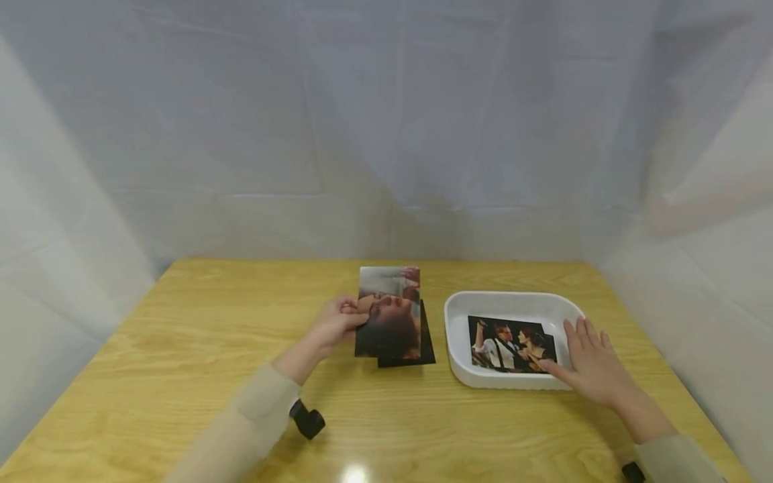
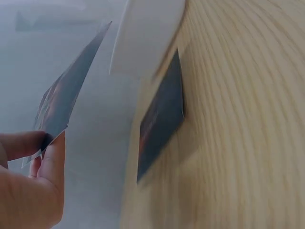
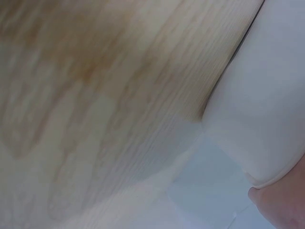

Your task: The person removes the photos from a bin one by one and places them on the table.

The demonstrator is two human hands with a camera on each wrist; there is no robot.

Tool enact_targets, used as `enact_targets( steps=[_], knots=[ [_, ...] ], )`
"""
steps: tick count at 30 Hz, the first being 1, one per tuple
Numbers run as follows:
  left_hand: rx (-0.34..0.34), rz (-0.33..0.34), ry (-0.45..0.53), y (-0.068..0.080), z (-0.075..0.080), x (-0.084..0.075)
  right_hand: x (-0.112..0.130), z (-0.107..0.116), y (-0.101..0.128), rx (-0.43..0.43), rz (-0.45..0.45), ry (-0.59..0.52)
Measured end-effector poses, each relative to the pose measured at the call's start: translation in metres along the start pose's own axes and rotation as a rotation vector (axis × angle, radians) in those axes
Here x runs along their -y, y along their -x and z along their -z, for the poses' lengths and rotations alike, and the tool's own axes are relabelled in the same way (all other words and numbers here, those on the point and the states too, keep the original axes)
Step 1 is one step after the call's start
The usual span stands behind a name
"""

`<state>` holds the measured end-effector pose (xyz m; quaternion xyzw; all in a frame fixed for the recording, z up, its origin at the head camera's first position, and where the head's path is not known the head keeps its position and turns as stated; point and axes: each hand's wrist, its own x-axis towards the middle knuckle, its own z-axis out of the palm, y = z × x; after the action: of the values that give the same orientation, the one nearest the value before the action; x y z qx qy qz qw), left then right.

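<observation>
My left hand [image 1: 335,325] pinches a photo print [image 1: 389,308] by its left edge, thumb on top. In the left wrist view the held print [image 2: 71,90] is tilted and raised above the wood; whether a second print is under it, I cannot tell. Below lies another dark photo [image 1: 429,342], mostly covered from the head view. My right hand [image 1: 594,362] rests at the right rim of a white tray [image 1: 455,365], fingers straight and spread, thumb reaching over the prints. Inside the tray lie overlapping photos, the top one showing a couple [image 1: 510,345].
The wooden table [image 1: 199,349] meets a pale sheet [image 1: 386,134] hung behind it, with more sheeting at both sides. Black wrist-camera parts [image 1: 308,419] stick out by the left sleeve. The tray's outer wall [image 3: 257,95] fills part of the right wrist view.
</observation>
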<state>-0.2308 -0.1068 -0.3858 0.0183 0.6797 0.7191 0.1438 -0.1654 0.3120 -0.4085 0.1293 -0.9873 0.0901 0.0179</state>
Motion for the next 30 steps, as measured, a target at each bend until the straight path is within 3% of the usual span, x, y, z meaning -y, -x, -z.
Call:
enact_targets(
  steps=[8,15,20,26,30],
  knots=[
    [-0.077,0.047,-0.073,0.017,0.051,0.009,0.001,0.002,0.003,-0.004,-0.001,-0.011],
    [-0.170,0.080,-0.113,0.022,0.079,0.014,-0.002,0.000,0.004,-0.010,-0.002,-0.006],
    [-0.212,0.095,-0.161,0.021,0.087,0.017,-0.002,0.000,0.004,-0.011,-0.001,-0.007],
    [-0.249,0.109,-0.208,0.019,0.086,0.019,-0.001,0.000,0.004,-0.001,-0.017,-0.001],
    [-0.278,0.097,-0.307,0.015,0.085,0.021,0.000,0.000,0.005,-0.001,-0.021,-0.001]
  ],
)
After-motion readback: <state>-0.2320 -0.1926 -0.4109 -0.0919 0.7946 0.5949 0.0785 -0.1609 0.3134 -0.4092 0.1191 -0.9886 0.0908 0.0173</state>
